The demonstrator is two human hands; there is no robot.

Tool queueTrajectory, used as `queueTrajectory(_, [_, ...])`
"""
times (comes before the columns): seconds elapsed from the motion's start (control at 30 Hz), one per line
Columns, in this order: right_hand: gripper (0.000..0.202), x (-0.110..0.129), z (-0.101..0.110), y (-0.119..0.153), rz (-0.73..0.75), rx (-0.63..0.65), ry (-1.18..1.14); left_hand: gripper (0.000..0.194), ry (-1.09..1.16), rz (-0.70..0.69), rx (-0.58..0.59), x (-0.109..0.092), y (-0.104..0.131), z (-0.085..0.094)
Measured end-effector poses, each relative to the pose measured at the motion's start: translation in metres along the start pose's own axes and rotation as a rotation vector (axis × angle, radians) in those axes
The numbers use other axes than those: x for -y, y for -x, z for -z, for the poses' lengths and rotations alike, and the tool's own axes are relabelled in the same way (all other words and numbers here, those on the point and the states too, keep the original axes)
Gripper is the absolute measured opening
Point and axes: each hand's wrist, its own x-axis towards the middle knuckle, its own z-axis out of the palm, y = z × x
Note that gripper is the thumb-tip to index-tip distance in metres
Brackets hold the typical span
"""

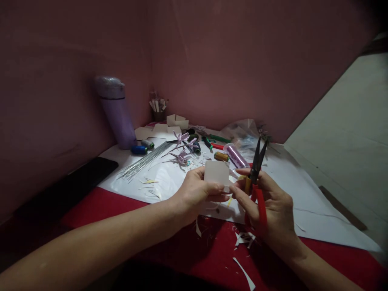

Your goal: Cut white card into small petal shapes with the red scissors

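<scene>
Head view: the left hand [197,192] pinches the card [216,173] upright, its fingers closed on the lower edge. The right hand [271,202] curls its fingers round the scissors [255,176], blades pointing up and slightly parted; its thumb tip is at the card's lower corner — touching or not, I cannot tell. Beyond the fingers lie wires [145,162] and a spool [221,156]; below them, scraps [242,239]. The step seems to be steadying the card — any cut would call for turning the blades toward it.
</scene>
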Motion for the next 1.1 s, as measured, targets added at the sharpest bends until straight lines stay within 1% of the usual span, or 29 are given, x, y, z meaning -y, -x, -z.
queueTrajectory(0.1, [0.026,0.0,0.001,-0.001,-0.021,0.015,-0.015,0.03,0.038,0.029,-0.019,-0.001,0.0,-0.002])
queueTrajectory(0.23, [0.025,0.0,0.002,-0.001,-0.009,0.058,-0.006,0.026,0.031,0.05,-0.017,0.0,0.0,-0.002])
queueTrajectory(0.3, [0.025,0.001,0.002,0.0,-0.007,0.055,-0.005,0.027,0.011,0.055,-0.01,0.0,0.0,-0.001])
queueTrajectory(0.4, [0.026,0.001,0.001,0.0,-0.011,0.055,-0.014,0.032,-0.029,0.025,0.006,0.001,0.0,0.0])
queueTrajectory(0.5, [0.027,0.0,0.0,0.0,-0.016,0.064,-0.025,0.032,-0.05,0.035,-0.014,0.0,0.0,0.0])
queueTrajectory(0.6, [0.023,-0.001,0.001,-0.003,-0.091,0.001,-0.022,0.034,-0.024,0.06,-0.032,0.0,-0.001,0.001])
queueTrajectory(0.67, [0.022,-0.002,0.002,-0.005,-0.167,-0.053,-0.069,0.034,0.007,0.029,-0.02,0.0,-0.002,0.001])
queueTrajectory(0.7, [0.023,-0.002,0.002,-0.006,-0.199,-0.059,-0.111,0.034,0.021,0.014,-0.015,0.0,-0.002,0.002])
queueTrajectory(0.77, [0.024,-0.002,0.002,-0.008,-0.25,-0.024,-0.199,0.034,0.038,0.007,-0.013,0.0,-0.002,0.002])
queueTrajectory(0.83, [0.025,-0.001,0.001,-0.01,-0.286,0.031,-0.252,0.036,0.034,0.041,-0.037,0.0,-0.002,0.001])
queueTrajectory(0.97, [0.027,0.0,-0.001,-0.01,-0.324,0.066,-0.241,0.038,0.001,0.097,-0.095,-0.002,-0.001,0.0])
queueTrajectory(1.1, [0.028,0.004,0.001,-0.01,-0.36,0.107,-0.26,0.034,-0.009,0.059,-0.115,-0.002,0.0,-0.001])
